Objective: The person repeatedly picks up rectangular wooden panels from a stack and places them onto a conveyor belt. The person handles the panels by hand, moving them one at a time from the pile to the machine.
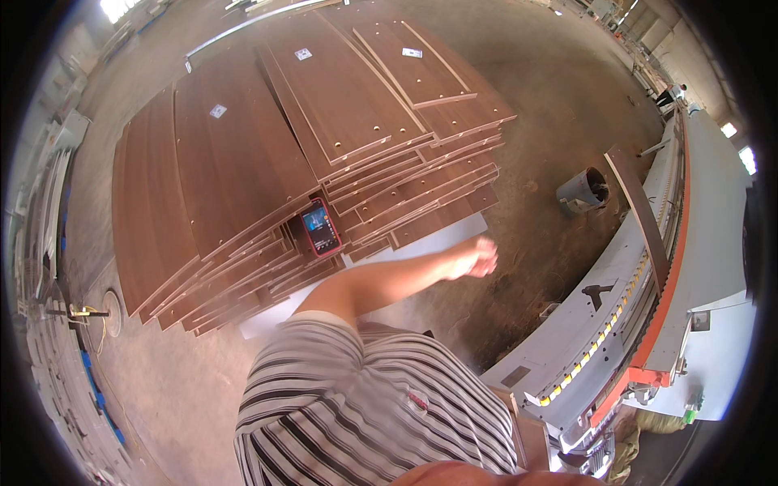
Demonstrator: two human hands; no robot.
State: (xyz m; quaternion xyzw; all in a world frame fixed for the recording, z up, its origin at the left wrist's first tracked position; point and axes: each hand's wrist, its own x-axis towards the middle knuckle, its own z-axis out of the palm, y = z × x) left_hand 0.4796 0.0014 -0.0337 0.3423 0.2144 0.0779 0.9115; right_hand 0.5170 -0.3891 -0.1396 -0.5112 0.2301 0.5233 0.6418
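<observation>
My left arm, in a black-and-white striped short sleeve, reaches across my body to the right. At its end my left hand (476,257) hangs in the air over the floor, fingers curled in and nothing seen in them. Stacked brown wooden panels (235,162) stand to its left, the nearest things to it. A phone in a red case (319,228), its screen lit, rests at the near edge of the stacks. Only bare skin of my right arm (494,478) shows at the lower edge; my right hand is out of view.
A long machine (596,324) with an orange-red strip runs along the right. A narrow brown board (636,206) sticks out of it, and a dark drill-shaped tool (597,296) lies on its ledge. A metal bucket (579,194) stands on the floor. Far right is another person (671,95).
</observation>
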